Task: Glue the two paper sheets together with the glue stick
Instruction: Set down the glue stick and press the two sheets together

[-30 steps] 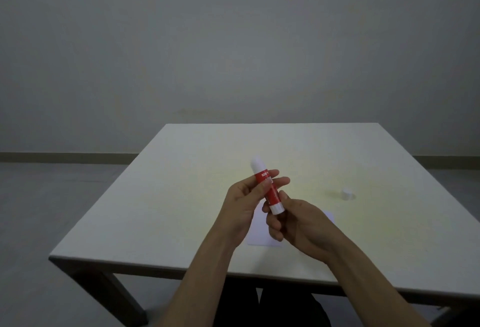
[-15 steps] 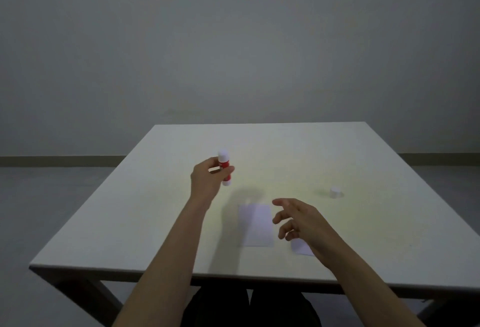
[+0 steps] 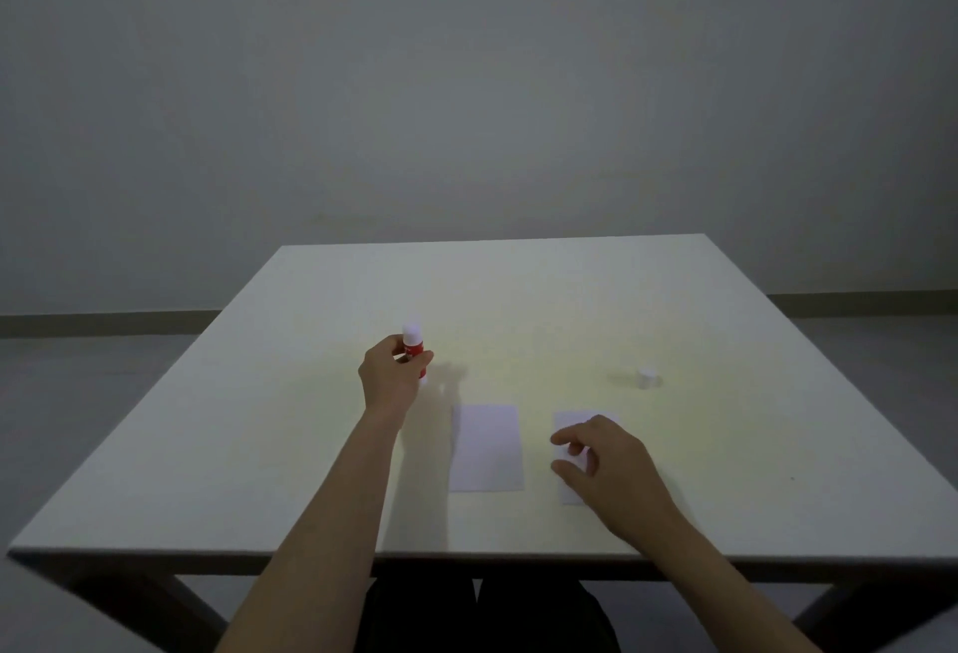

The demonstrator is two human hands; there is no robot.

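Observation:
A red and white glue stick [image 3: 413,343] stands upright in my left hand [image 3: 390,376], left of the sheets and just above the table. Two white paper sheets lie side by side near the front edge. The left sheet [image 3: 486,446] is fully in view. The right sheet [image 3: 580,424] is partly covered by my right hand [image 3: 606,466], which rests on it with fingers bent and spread. The glue stick's white cap [image 3: 646,377] sits on the table to the right, beyond the sheets.
The white table [image 3: 518,300] fills the lower view, its front edge close to my body. A grey wall and floor lie behind it.
My hands have parted: the left carried the glue stick leftward and lowered it toward the table, while the right let go of it and came down onto the right sheet.

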